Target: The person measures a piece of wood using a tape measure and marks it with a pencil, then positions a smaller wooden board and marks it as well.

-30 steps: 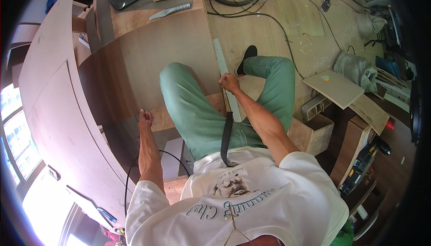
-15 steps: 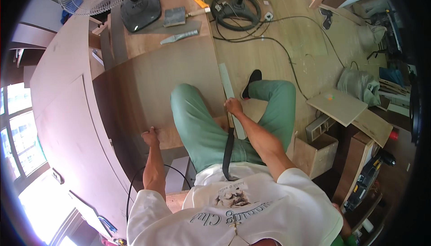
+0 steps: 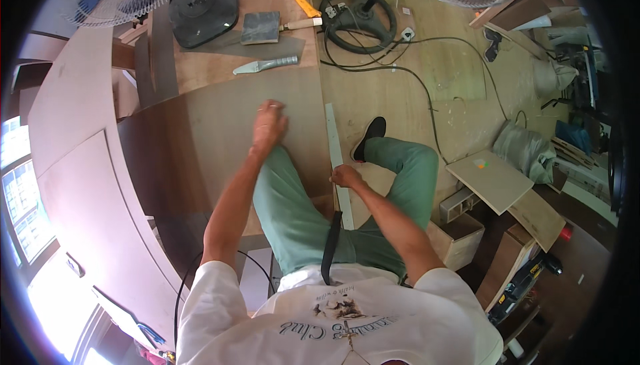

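Observation:
A large brown wood sheet (image 3: 220, 125) lies before me, reaching under my left leg. Over its right part, just beyond my left knee, is my left hand (image 3: 269, 125); its fingers are smeared by motion. My right hand (image 3: 346, 176) is closed at the sheet's right edge, between my legs, and what its fingers pinch is hidden. Beside that hand runs a long pale strip (image 3: 337, 142). A black strap-like piece (image 3: 331, 248) lies across my lap. Past the sheet's far edge rests a grey-handled blade tool (image 3: 267, 65).
A dark block (image 3: 260, 28), a wooden-handled tool (image 3: 301, 24) and a yellow cutter (image 3: 305, 3) lie beyond. Two fans stand at the back, one on a black base (image 3: 203, 8). A cable (image 3: 427, 85) crosses the floor. Boards (image 3: 490, 177) and a wooden box (image 3: 457, 242) stand right.
My left hand has left the sheet's near left edge and moved forward and right over the sheet. My right hand stays closed at the right edge. The whole view has shifted slightly.

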Available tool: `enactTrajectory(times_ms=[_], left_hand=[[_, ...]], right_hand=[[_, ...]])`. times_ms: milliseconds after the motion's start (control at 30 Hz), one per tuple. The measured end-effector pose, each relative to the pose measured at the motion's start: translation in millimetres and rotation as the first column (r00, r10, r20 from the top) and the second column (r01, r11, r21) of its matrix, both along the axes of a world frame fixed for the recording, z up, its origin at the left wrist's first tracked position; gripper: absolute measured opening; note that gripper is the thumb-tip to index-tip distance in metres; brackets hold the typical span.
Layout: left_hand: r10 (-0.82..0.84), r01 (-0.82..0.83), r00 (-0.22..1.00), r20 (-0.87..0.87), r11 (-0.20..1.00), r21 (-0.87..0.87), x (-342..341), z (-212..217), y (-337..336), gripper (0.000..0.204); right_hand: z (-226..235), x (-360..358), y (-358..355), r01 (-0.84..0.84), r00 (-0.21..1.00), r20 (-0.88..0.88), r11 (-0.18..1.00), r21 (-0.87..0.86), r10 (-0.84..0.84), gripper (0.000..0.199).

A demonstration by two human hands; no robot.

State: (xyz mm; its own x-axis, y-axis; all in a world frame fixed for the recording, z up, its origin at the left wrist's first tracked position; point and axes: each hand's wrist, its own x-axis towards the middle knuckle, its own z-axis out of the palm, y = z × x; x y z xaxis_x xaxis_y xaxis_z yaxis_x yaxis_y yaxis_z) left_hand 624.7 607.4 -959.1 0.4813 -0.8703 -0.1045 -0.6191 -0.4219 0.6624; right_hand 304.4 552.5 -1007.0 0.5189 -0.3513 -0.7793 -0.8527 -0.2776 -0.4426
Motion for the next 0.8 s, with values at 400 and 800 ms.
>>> enactTrajectory(times_ms=[400, 800], left_hand=[[-0.286, 0.184, 0.949, 0.128, 0.839, 0.512, -37.0, -3.3, -82.7, 0.097], [-0.326, 0.169, 0.922, 0.211, 0.827, 0.536, -39.0, 5.9, -95.4, 0.106]], right_hand=[[46.5, 347.5, -269.7, 0.117, 0.587, 0.473, 0.509, -0.853, 0.658, 0.013], [113.3, 399.2, -280.4, -0.558, 0.667, 0.093, 0.578, -0.596, 0.739, 0.025]])
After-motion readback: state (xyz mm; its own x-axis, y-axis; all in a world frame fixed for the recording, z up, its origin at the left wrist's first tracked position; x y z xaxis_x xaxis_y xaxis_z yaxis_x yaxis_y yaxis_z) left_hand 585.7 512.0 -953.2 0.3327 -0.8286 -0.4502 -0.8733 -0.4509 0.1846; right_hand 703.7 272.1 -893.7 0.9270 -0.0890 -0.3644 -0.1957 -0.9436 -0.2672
